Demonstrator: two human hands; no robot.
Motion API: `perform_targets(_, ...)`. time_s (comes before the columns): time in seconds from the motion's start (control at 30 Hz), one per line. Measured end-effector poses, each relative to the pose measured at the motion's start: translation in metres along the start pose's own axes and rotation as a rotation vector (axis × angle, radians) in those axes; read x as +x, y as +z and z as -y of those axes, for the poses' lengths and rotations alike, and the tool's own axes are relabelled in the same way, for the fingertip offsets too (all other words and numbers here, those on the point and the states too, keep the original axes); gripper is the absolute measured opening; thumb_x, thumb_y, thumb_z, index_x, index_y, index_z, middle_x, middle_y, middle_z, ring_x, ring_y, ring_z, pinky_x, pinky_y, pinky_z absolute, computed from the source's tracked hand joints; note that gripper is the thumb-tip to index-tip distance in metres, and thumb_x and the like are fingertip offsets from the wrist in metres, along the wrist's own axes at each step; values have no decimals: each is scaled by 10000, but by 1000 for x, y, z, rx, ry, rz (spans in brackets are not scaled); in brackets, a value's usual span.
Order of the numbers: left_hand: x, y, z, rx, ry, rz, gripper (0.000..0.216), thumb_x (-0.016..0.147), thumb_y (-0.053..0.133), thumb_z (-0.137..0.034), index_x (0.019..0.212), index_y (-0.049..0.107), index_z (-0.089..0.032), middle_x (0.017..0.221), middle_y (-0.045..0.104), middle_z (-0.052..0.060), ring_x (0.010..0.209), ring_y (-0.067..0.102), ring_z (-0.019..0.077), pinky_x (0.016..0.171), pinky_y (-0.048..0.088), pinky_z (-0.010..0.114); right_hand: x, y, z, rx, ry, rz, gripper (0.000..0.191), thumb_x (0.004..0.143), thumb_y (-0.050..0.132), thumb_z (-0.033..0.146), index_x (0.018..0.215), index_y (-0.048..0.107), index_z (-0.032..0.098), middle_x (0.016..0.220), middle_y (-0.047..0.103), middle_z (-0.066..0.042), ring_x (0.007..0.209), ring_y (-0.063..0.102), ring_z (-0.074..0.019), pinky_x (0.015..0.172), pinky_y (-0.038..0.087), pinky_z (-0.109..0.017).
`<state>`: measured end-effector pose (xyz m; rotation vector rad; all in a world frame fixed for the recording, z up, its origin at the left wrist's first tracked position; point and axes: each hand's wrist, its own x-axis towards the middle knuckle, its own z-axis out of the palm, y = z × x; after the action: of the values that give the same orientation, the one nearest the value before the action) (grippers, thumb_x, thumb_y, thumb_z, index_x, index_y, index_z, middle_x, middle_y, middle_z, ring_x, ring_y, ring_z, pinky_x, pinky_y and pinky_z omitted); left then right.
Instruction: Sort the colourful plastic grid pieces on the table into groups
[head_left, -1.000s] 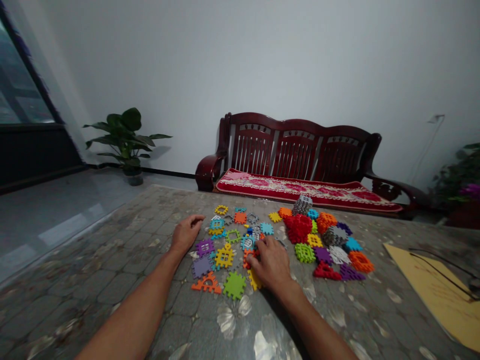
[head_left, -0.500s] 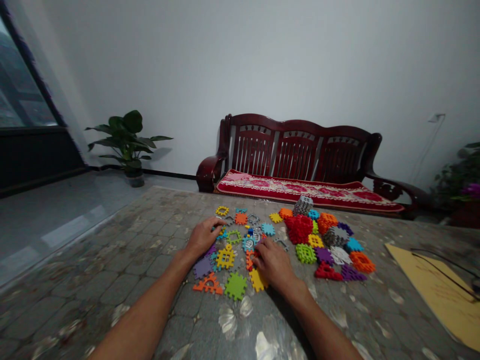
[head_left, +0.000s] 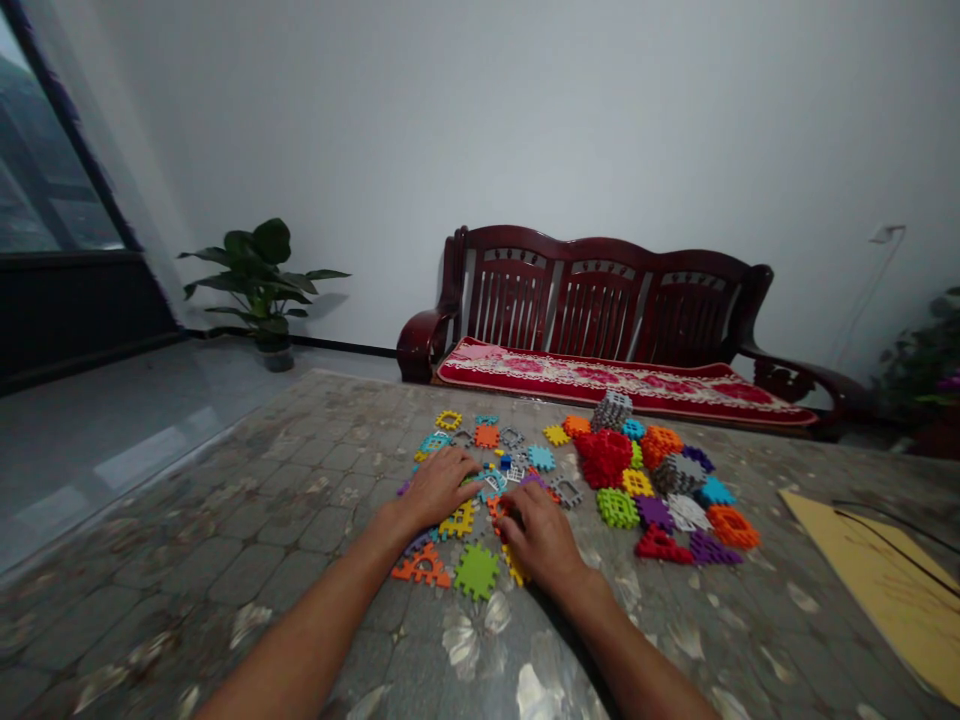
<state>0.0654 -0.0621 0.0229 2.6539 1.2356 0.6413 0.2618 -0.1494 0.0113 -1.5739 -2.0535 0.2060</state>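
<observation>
Flat interlocking plastic building tiles in many colours lie spread on the table. My left hand [head_left: 442, 487] is stretched over the middle of the spread, fingers extended and open, tips by a light blue tile with a white grid [head_left: 493, 484]. Under its palm a yellow window tile [head_left: 458, 520] is partly covered. My right hand [head_left: 541, 532] rests on the right side of the spread, fingers loosely bent, thumb apart, beside an orange tile [head_left: 495, 512]. It partly covers a yellow tile [head_left: 516, 568]. A green tile [head_left: 476, 571] and an orange triangular tile [head_left: 422, 567] lie nearer to me.
Stacked tiles, among them a red pile [head_left: 604, 458] and a grey stack [head_left: 612, 410], stand to the right. A yellow sheet [head_left: 870, 590] with a black cord [head_left: 892, 545] lies at the table's right. Behind are a wooden bench [head_left: 600, 300] and a potted plant [head_left: 262, 280].
My left hand has moved right, from the left edge of the spread to its middle, now over the yellow window tile. My right hand stays in nearly the same place. The view has shifted slightly.
</observation>
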Motion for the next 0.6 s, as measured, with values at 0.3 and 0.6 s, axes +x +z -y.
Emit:
perform_targets(0.3, 2, 5, 2, -103, -156, -47, 123, 803, 650, -274, 905, 678, -211, 1025, 695, 60, 1048, 591, 246, 971, 425, 371, 5, 3, -1, -19, 89, 33, 241, 854, 666, 269, 1085, 642, 206, 1065, 602, -87, 1002, 559, -239, 874, 439, -323)
perform_targets(0.6, 10, 9, -2, -551, -233, 27, 147, 750, 657, -289, 830, 637, -167, 774, 659, -4, 712, 583, 150, 657, 444, 252, 8, 8, -8, 105, 124, 13, 583, 808, 679, 236, 1366, 516, 199, 1220, 612, -102, 1107, 569, -246, 942, 434, -321)
